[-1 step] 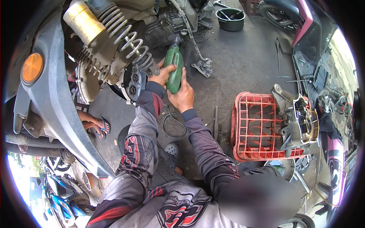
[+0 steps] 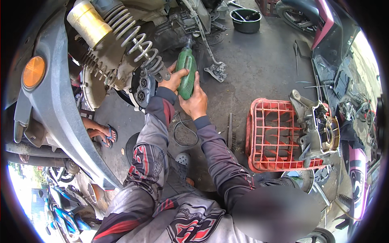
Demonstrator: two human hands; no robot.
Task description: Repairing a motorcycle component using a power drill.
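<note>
Both hands are closed on a green power drill (image 2: 187, 75), its dark chuck pointing away from me at the underside of a scooter's engine area (image 2: 172, 30). My left hand (image 2: 174, 80) wraps the drill's left side. Lower down, my right hand (image 2: 195, 101) grips the rear end of its body from the right. What the chuck's tip meets is too dark to make out. Close to my left hand are the lower end of a coil-spring shock absorber (image 2: 142, 46) and a round metal cover with bearings (image 2: 142, 89).
A red plastic crate (image 2: 269, 135) carries an opened engine casing (image 2: 324, 127) on my right. A black tub of tools (image 2: 246, 21) stands farther off. A brush (image 2: 231, 131) and a looped cable (image 2: 184, 135) lie on the floor. Another person's sandalled feet (image 2: 107, 133) show at left, beyond a grey scooter panel (image 2: 56, 93).
The drill and both hands have shifted very slightly to the right. Everything else looks the same.
</note>
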